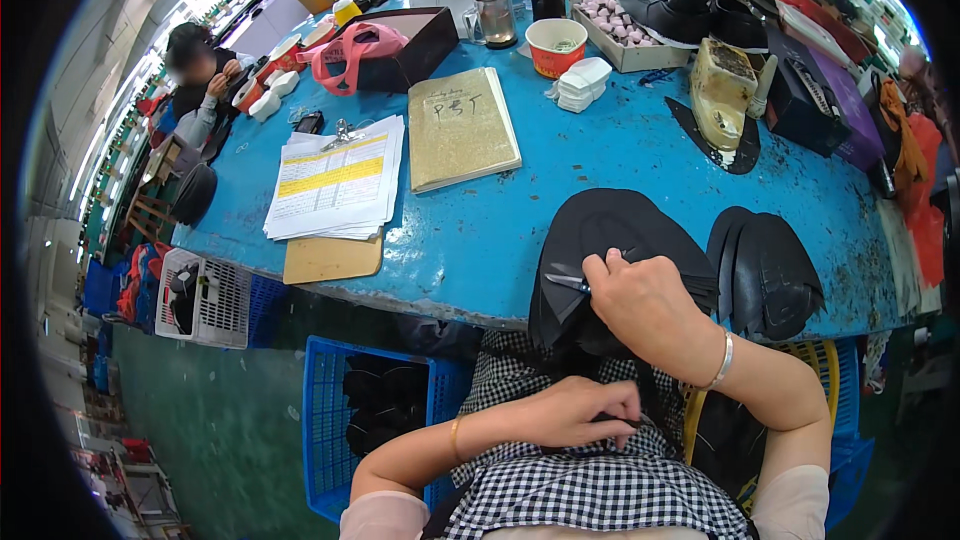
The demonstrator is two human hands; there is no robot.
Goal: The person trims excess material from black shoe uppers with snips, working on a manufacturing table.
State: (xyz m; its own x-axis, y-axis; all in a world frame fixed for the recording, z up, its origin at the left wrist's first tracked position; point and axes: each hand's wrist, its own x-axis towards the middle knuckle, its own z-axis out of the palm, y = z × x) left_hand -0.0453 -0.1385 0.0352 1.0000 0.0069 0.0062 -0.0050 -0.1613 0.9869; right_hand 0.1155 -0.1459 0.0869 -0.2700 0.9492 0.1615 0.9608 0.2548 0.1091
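Head view, right hand (645,305) clamped on pointed blade (566,281), over near black shoe-piece stack (605,220), left hand (575,410) curled nearer, contents unclear, hands apart

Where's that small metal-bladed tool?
In the head view, the small metal-bladed tool is right of centre, in the fingers of the right hand, over stacked black pieces at the near edge of the blue table.
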